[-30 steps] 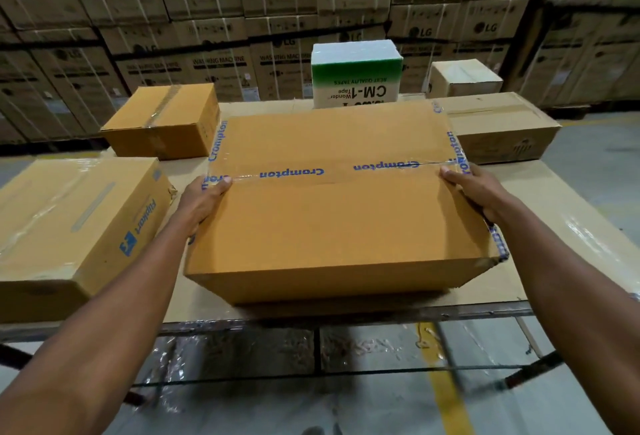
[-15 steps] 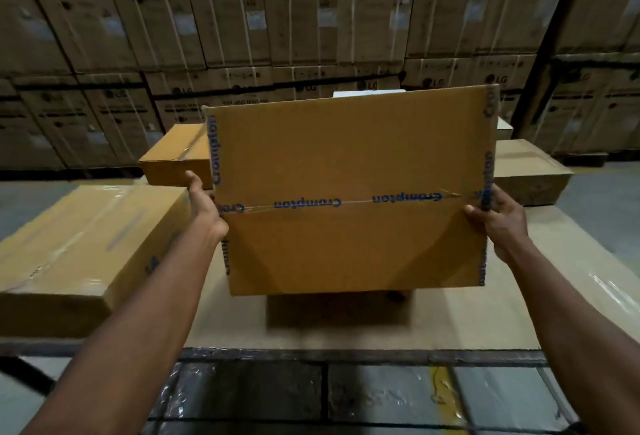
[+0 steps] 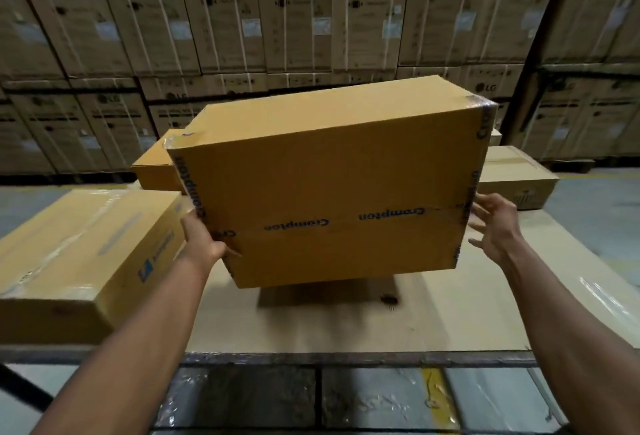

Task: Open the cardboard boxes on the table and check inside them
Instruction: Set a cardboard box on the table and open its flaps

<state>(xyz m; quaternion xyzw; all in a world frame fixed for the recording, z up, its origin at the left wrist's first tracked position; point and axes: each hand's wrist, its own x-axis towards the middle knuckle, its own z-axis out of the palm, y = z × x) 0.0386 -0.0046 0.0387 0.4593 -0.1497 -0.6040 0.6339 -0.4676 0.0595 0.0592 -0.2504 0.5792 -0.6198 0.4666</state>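
Observation:
A large brown cardboard box sealed with clear tape printed "Crompton" hangs tilted above the table, its taped face turned toward me. My left hand grips its lower left edge, thumb on the taped face. My right hand is at the box's right edge with fingers spread and straight, palm toward the side. The box's far side and underside are hidden.
A flat taped box lies at the left of the table. A smaller brown box sits behind the lifted one, and a pale box rests at the far right. Stacked LG cartons wall the background. The table's metal front edge is near me.
The box has gone from lying flat on the table to being lifted and tipped up, then turned so its top slants away. My right hand's fingers have loosened and spread.

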